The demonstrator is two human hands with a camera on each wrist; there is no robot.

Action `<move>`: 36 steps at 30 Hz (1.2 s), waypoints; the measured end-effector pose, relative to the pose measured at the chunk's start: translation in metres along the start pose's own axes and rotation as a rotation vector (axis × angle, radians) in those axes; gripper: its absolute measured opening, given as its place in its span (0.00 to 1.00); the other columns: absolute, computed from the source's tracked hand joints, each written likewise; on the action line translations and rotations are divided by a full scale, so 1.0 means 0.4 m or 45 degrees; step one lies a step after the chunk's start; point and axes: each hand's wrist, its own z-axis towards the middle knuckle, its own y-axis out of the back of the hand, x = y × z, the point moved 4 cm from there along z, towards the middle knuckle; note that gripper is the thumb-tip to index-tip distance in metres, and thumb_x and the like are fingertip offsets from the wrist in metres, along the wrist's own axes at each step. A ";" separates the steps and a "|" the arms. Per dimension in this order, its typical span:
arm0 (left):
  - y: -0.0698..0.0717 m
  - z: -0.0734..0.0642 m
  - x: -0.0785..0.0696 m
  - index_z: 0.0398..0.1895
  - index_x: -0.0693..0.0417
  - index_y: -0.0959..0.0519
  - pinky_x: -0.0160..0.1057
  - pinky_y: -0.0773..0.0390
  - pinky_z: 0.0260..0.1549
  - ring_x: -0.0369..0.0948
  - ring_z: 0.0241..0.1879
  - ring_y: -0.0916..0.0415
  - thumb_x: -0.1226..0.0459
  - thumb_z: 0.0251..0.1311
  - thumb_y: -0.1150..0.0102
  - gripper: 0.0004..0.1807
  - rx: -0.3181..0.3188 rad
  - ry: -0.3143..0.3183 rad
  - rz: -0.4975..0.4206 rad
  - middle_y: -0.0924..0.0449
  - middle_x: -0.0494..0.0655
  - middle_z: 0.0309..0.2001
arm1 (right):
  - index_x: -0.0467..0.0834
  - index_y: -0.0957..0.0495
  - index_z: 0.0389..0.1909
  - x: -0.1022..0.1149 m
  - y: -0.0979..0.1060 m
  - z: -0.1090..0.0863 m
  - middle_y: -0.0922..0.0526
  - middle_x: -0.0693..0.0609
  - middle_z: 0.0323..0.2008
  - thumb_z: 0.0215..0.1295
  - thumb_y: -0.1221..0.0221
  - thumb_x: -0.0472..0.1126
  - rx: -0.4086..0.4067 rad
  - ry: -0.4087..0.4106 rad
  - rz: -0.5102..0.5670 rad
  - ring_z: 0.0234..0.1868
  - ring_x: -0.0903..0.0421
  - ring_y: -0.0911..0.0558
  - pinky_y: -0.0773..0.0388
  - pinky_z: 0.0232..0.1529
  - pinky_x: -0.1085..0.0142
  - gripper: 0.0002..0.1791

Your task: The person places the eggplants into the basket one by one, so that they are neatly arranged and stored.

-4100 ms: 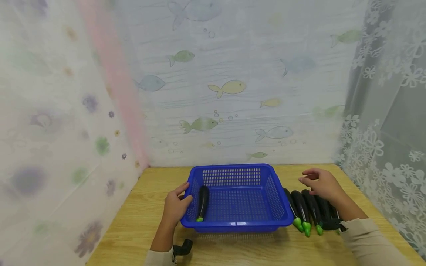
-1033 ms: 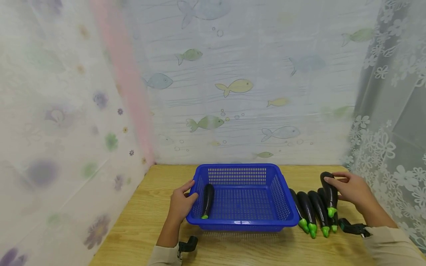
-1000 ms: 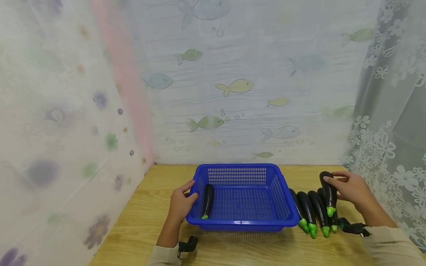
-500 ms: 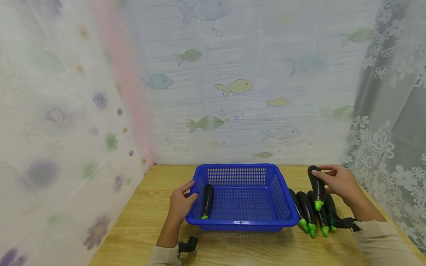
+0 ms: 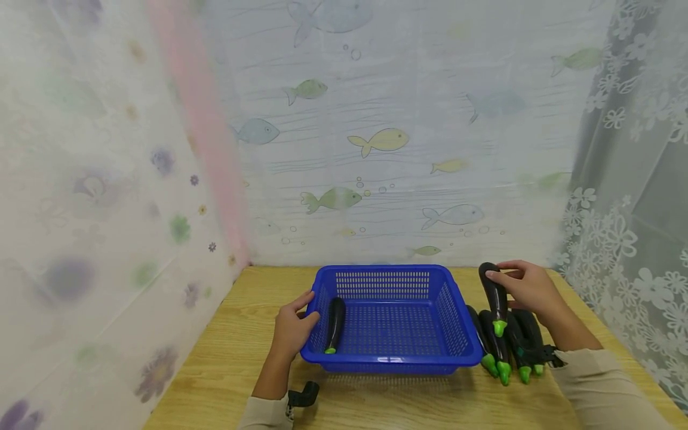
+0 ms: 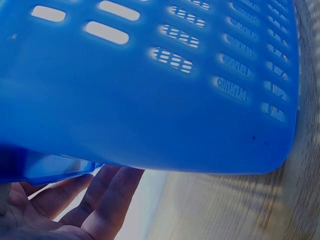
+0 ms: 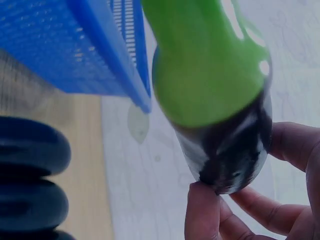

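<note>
In the head view my right hand (image 5: 529, 291) pinches a dark purple eggplant (image 5: 494, 292) near its rounded end. Its green stem end points down toward me, above the other eggplants. The right wrist view shows the held eggplant's green cap (image 7: 210, 65) up close, with thumb and fingers around the far end. My left hand (image 5: 292, 325) grips the left rim of a blue plastic basket (image 5: 387, 360), fingers outside under the rim in the left wrist view. One eggplant (image 5: 335, 324) lies inside along the basket's left wall.
Several eggplants (image 5: 502, 367) lie side by side on the wooden table (image 5: 236, 316), right of the basket, stems toward me. Behind the table hangs a fish-print curtain (image 5: 387, 209). A lace curtain (image 5: 613, 239) hangs on the right, a flowered sheet (image 5: 107, 239) on the left.
My right hand, bare-fingered over the row earliest, has picked up an eggplant and carried it left and slightly up toward the basket. My left hand keeps hold of the rim.
</note>
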 end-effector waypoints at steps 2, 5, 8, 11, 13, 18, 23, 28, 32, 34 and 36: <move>0.001 0.001 0.001 0.71 0.52 0.25 0.58 0.13 0.43 0.61 0.59 0.18 0.66 0.63 0.39 0.30 0.000 0.000 0.001 0.29 0.47 0.74 | 0.32 0.40 0.76 0.008 -0.011 0.005 0.32 0.23 0.68 0.73 0.45 0.65 0.009 0.005 0.020 0.65 0.28 0.25 0.14 0.49 0.45 0.47; 0.001 0.001 0.003 0.72 0.52 0.25 0.58 0.13 0.43 0.61 0.59 0.19 0.66 0.63 0.39 0.30 0.002 0.001 0.003 0.29 0.48 0.74 | 0.31 0.40 0.76 0.019 -0.027 0.012 0.32 0.23 0.68 0.73 0.44 0.64 0.022 0.017 0.045 0.64 0.29 0.23 0.13 0.48 0.46 0.47; 0.001 0.000 0.004 0.72 0.52 0.25 0.58 0.14 0.44 0.61 0.60 0.19 0.66 0.64 0.39 0.30 0.004 0.005 0.004 0.30 0.48 0.75 | 0.31 0.40 0.75 0.032 -0.044 0.019 0.31 0.23 0.67 0.73 0.43 0.62 0.040 0.038 0.066 0.61 0.31 0.21 0.12 0.46 0.48 0.46; 0.000 -0.001 0.003 0.72 0.52 0.25 0.59 0.14 0.44 0.60 0.60 0.19 0.66 0.63 0.39 0.30 0.003 0.012 0.004 0.29 0.47 0.75 | 0.32 0.39 0.75 0.045 -0.063 0.026 0.30 0.24 0.67 0.73 0.42 0.61 0.050 0.042 0.078 0.59 0.34 0.18 0.12 0.45 0.49 0.45; -0.001 -0.001 0.001 0.72 0.53 0.25 0.58 0.14 0.44 0.60 0.59 0.19 0.66 0.63 0.39 0.30 0.008 0.006 0.004 0.30 0.47 0.75 | 0.32 0.39 0.75 0.053 -0.077 0.029 0.29 0.24 0.66 0.73 0.41 0.60 0.058 0.037 0.083 0.57 0.35 0.17 0.12 0.44 0.50 0.44; -0.001 0.004 0.003 0.71 0.52 0.24 0.54 0.12 0.41 0.56 0.57 0.17 0.66 0.62 0.38 0.31 0.005 0.000 -0.010 0.28 0.44 0.74 | 0.32 0.38 0.74 0.074 -0.114 0.038 0.29 0.25 0.66 0.73 0.40 0.58 0.085 0.035 0.111 0.59 0.33 0.18 0.12 0.44 0.51 0.43; 0.001 0.007 0.007 0.71 0.52 0.24 0.52 0.12 0.40 0.55 0.56 0.16 0.66 0.61 0.38 0.31 0.006 -0.006 -0.020 0.28 0.45 0.74 | 0.32 0.37 0.73 0.093 -0.149 0.048 0.29 0.26 0.66 0.73 0.39 0.56 0.111 0.044 0.123 0.58 0.32 0.19 0.11 0.42 0.52 0.40; 0.002 0.006 0.007 0.71 0.53 0.24 0.53 0.12 0.40 0.56 0.56 0.16 0.66 0.62 0.38 0.31 0.008 -0.014 -0.021 0.28 0.45 0.74 | 0.34 0.36 0.73 0.108 -0.180 0.058 0.28 0.27 0.65 0.72 0.38 0.55 0.131 0.054 0.108 0.53 0.39 0.17 0.11 0.41 0.53 0.39; 0.002 0.003 0.004 0.71 0.52 0.24 0.54 0.12 0.41 0.56 0.57 0.16 0.66 0.61 0.38 0.31 0.004 -0.004 -0.014 0.28 0.44 0.74 | 0.34 0.34 0.72 0.122 -0.208 0.067 0.27 0.28 0.64 0.72 0.37 0.54 0.145 0.056 0.117 0.50 0.43 0.16 0.11 0.41 0.51 0.38; 0.003 0.002 0.002 0.71 0.51 0.24 0.55 0.12 0.41 0.56 0.57 0.17 0.65 0.61 0.38 0.31 0.003 0.004 -0.003 0.28 0.44 0.74 | 0.34 0.33 0.71 0.129 -0.222 0.074 0.26 0.28 0.63 0.72 0.37 0.52 0.153 0.053 0.127 0.49 0.43 0.16 0.11 0.40 0.50 0.37; 0.005 0.002 0.002 0.71 0.51 0.24 0.55 0.12 0.41 0.57 0.57 0.17 0.65 0.61 0.38 0.31 0.008 0.010 0.004 0.27 0.46 0.73 | 0.34 0.33 0.71 0.133 -0.237 0.081 0.25 0.29 0.62 0.72 0.37 0.51 0.166 0.045 0.145 0.49 0.43 0.17 0.12 0.41 0.48 0.36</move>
